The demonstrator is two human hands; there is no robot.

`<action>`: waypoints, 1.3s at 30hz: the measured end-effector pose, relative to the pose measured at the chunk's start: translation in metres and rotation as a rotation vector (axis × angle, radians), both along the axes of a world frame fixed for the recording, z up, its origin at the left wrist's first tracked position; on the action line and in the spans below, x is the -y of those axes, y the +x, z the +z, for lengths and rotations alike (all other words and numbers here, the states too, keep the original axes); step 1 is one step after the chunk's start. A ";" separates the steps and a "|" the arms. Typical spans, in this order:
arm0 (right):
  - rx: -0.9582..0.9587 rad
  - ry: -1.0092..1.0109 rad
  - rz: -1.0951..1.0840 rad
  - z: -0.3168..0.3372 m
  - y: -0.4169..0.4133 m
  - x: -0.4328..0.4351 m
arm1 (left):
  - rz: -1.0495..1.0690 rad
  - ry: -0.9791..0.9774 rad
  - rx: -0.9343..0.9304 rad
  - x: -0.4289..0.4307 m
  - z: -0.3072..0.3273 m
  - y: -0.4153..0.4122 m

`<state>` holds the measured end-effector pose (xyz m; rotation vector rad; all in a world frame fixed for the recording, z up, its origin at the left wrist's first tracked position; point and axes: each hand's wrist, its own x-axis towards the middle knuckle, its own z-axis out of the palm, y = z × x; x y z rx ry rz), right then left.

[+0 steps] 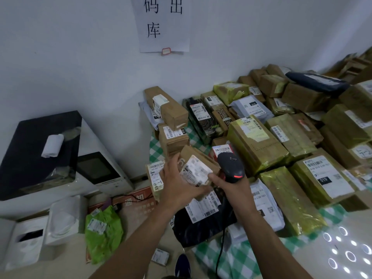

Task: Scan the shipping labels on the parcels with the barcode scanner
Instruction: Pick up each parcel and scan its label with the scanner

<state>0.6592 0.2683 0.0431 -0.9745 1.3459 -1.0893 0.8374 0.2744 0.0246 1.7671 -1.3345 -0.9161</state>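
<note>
My left hand grips a small brown cardboard parcel lifted above the table, its white shipping label turned up. My right hand holds a black barcode scanner by the handle, right beside the parcel, with a red light glowing on its head. The scanner's black cable hangs down past my right forearm. Many more labelled parcels lie stacked across the table with the green checked cloth.
A black bag parcel and a white bag parcel lie under my hands. To the left stand a white appliance and a dark box. On the floor are a green bag and white boxes.
</note>
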 end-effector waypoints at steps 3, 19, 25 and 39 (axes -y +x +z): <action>0.077 0.000 0.000 0.003 -0.002 0.000 | 0.010 0.018 -0.151 -0.015 0.003 0.002; -0.096 0.025 -0.023 0.028 -0.003 -0.008 | -0.005 0.152 -0.554 -0.009 0.000 0.058; -0.286 0.029 0.193 0.029 0.007 -0.019 | 0.176 0.045 -0.441 0.006 -0.004 0.049; -0.349 0.076 0.345 0.028 0.013 -0.023 | 0.178 0.011 -0.445 0.020 -0.013 0.051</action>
